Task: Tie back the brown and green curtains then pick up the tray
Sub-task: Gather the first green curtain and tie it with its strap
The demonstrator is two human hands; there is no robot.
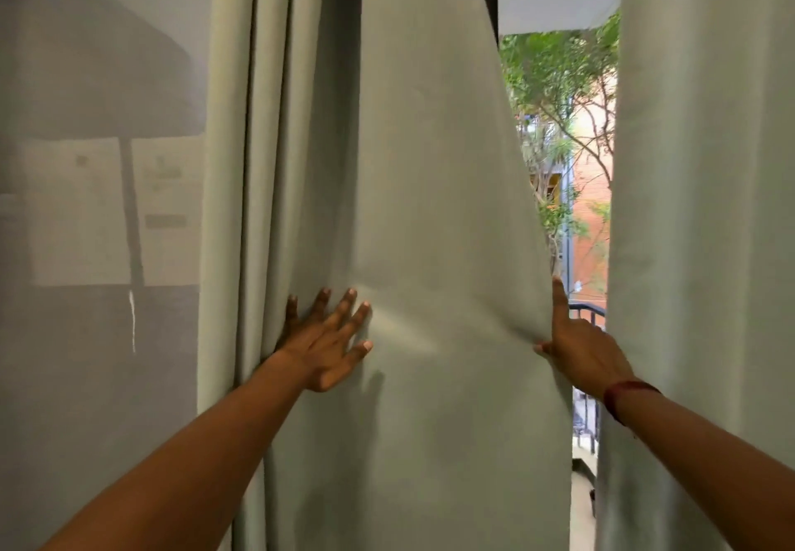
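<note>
A pale green curtain (430, 189) hangs in front of me, bunched in folds at its left side. My left hand (329, 337) lies flat on it with the fingers spread, pressing the cloth near the folds. At the curtain's right edge my right hand (578, 346) grips the fabric, thumb in front, index finger pointing up along the edge, and the cloth is drawn leftward there. A second green curtain panel (705, 227) hangs at the right. No brown curtain and no tray are in view.
Between the two panels a gap (572, 141) shows trees, a brick building and a dark railing outside. A grey wall (99, 206) with faint paper sheets fills the left.
</note>
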